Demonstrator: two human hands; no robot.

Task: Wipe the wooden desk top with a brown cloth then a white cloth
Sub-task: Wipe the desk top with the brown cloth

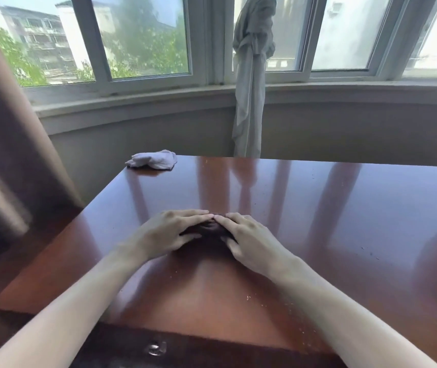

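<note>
Brown cloth (206, 239): bunched at the middle of the desk top (345, 221), pressed flat under the left hand (171, 232) and right hand (249, 244), fingers straight, nothing pinched. Judged soft, light, best held from above. Mostly hidden by fingers (outline unclear). White cloth (153, 160): crumpled at the desk top's far left corner.

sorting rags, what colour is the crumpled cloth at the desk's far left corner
White, the small crumpled cloth at the far left corner; clearest in the head view.
</note>
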